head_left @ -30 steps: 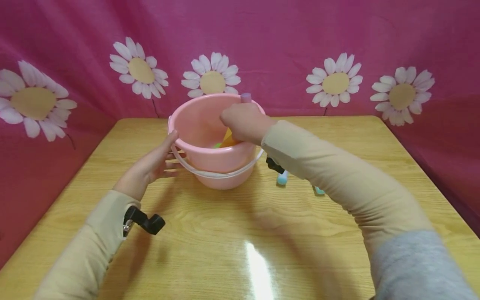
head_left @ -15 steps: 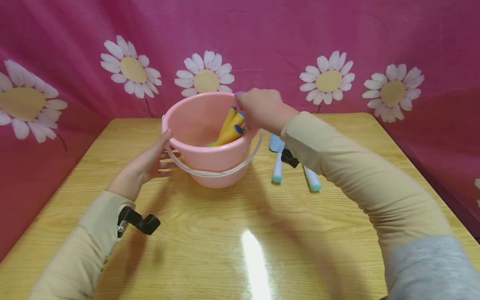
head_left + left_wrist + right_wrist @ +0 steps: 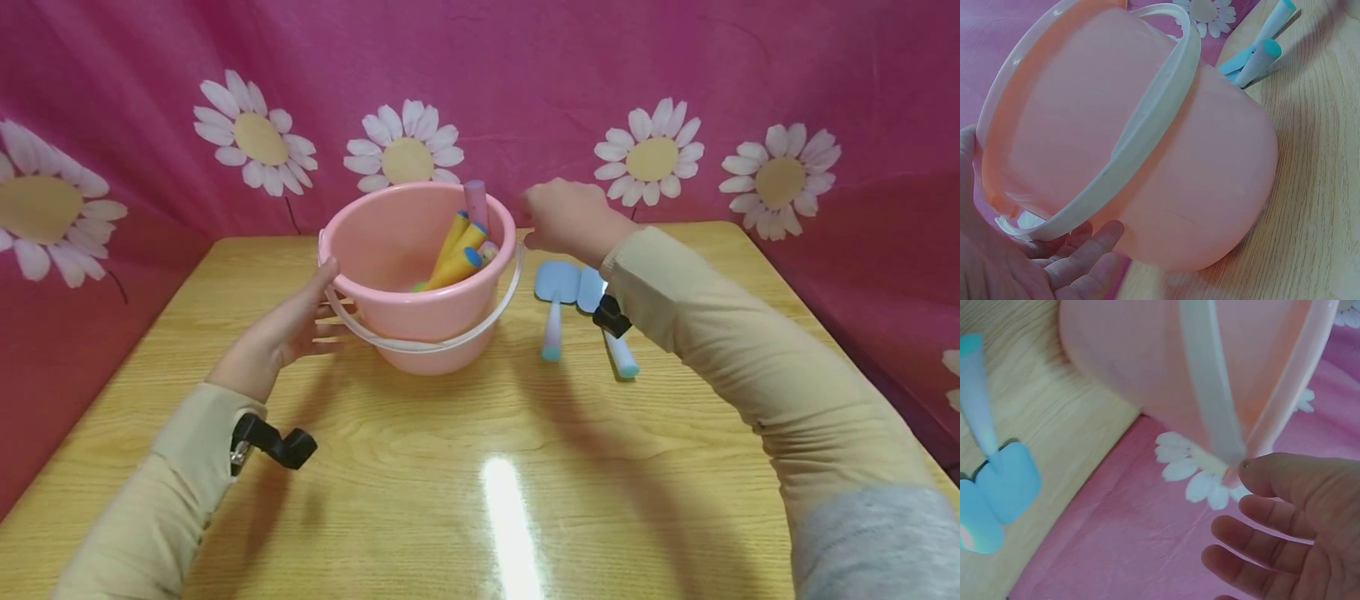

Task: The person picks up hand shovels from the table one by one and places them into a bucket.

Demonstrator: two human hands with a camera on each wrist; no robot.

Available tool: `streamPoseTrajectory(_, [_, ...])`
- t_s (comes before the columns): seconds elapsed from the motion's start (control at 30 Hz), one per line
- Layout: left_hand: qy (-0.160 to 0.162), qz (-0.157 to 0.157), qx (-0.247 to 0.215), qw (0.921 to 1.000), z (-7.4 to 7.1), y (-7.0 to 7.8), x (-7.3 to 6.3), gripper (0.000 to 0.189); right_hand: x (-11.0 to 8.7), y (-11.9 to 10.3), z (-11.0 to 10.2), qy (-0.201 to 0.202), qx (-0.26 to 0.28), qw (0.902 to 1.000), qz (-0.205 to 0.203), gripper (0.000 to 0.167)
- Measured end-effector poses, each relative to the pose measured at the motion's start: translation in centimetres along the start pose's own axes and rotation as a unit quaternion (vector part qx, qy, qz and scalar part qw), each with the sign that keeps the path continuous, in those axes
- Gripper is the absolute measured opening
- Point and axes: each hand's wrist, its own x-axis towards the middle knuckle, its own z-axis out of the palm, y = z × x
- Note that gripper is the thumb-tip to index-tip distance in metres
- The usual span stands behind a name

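Note:
A pink bucket (image 3: pixel 427 312) with a white carrying handle (image 3: pixel 435 343) stands on the table. My left hand (image 3: pixel 288 325) holds its left side, the thumb over the rim and the fingers against the outer wall below it. My right hand (image 3: pixel 573 218) is just right of the rim and holds nothing; its fingers are loosely bent in the right wrist view. Inside the bucket lean several yellow tapered pieces with blue ends (image 3: pixel 459 258) and a pinkish-purple rod (image 3: pixel 476 204) rising above the rim. A bit of green (image 3: pixel 418 287) shows low inside.
Right of the bucket, two light-blue toy shovels (image 3: pixel 557 282) with pale, teal-tipped handles lie on the wooden table (image 3: pixel 390 483). My right forearm partly covers one of them. A magenta curtain with daisies (image 3: pixel 540 100) surrounds the table's back and sides.
My right hand has come out of the bucket and moved right, leaving the purple rod standing inside. The yellow pieces and both shovels are uncovered. My left hand stays at the rim.

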Motion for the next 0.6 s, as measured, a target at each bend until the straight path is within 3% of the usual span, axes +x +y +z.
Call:
streamPoseTrajectory(0.43, [0.000,0.000,0.000,1.0000,0.1,0.0,-0.1,0.096,-0.8,4.2,2.5,-0.063,0.000,0.9972,0.041,0.037])
streamPoseTrajectory(0.5, [-0.001,-0.001,0.000,1.0000,0.0,0.1,-0.2,0.096,-1.1,4.8,3.1,-0.071,0.005,0.9965,0.043,0.032])
streamPoseTrajectory(0.6, [-0.004,-0.001,0.000,1.0000,0.0,0.1,-0.1,0.097,-1.5,5.8,4.4,-0.083,0.006,0.9953,0.049,0.012])
